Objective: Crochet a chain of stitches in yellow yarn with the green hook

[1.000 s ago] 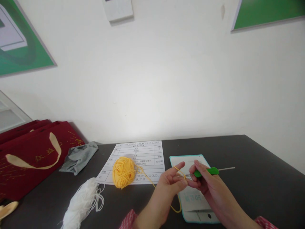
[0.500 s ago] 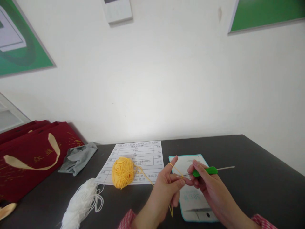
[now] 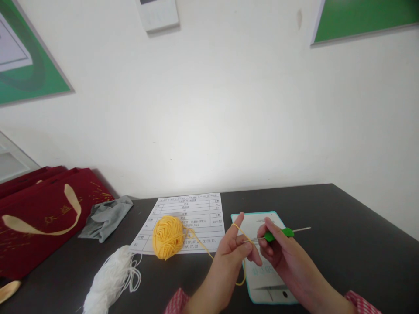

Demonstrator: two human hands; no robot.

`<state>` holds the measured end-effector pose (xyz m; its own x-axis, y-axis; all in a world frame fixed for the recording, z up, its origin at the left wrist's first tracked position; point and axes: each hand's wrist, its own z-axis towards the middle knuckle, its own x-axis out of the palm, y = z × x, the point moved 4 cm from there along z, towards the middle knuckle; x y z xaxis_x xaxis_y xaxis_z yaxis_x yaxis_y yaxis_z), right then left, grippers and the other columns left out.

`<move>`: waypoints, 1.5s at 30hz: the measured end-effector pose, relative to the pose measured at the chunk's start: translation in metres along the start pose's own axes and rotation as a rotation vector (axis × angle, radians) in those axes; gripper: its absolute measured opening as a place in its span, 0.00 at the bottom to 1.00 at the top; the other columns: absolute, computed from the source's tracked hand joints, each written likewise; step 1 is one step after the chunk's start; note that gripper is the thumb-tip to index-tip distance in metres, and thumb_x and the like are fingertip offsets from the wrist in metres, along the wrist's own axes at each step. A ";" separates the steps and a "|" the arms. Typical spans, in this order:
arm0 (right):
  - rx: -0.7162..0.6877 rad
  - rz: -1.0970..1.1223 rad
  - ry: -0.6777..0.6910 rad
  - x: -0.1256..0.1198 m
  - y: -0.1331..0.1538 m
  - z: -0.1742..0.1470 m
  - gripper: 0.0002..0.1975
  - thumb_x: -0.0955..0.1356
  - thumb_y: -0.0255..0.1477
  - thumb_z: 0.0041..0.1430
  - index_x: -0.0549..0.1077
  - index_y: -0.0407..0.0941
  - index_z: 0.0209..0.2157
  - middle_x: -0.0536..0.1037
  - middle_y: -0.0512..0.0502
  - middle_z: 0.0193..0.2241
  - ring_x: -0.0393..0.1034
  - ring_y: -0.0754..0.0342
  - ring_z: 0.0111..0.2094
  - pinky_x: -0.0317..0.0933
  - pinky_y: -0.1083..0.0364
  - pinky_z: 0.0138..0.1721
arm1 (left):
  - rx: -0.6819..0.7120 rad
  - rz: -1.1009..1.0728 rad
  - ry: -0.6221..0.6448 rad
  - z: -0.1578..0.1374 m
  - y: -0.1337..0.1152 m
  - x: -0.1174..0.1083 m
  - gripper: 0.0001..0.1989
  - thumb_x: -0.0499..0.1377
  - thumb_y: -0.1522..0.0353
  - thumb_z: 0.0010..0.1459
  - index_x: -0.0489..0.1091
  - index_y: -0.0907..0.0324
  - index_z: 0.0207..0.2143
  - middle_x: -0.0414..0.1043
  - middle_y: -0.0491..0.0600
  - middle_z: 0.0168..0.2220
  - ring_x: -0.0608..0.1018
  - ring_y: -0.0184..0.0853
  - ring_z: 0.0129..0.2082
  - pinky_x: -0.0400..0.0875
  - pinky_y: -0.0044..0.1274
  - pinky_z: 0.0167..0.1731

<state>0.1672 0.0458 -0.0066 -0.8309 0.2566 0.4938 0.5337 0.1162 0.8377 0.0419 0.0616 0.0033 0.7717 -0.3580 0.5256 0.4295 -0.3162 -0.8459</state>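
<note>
yellow yarn (image 3: 168,237) sits on a sheet (image 3: 199,214) reading "16f,3t"

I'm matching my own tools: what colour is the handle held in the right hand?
The handle is green, seen best in the head view.

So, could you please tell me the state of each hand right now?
Left hand: pinching yellow yarn, index finger extended.
Right hand: closed around the green-handled hook.

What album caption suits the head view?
Yellow yarn runs to the left hand; right hand holds green-handled tool.
</note>
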 end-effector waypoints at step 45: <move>-1.174 -0.994 0.634 -0.002 0.065 -0.055 0.12 0.60 0.32 0.72 0.74 0.49 0.42 0.82 0.46 0.27 0.77 0.51 0.28 0.71 0.54 0.35 | -0.411 -0.461 0.365 -0.015 -0.002 0.012 0.26 0.58 0.73 0.52 0.73 0.63 0.55 0.44 0.34 0.13 0.42 0.27 0.16 0.43 0.21 0.22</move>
<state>0.1951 0.0000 0.0595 -0.8362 0.0904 -0.5410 -0.3651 -0.8278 0.4260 0.0433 0.0443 0.0127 0.3173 -0.3562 0.8789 0.4077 -0.7855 -0.4655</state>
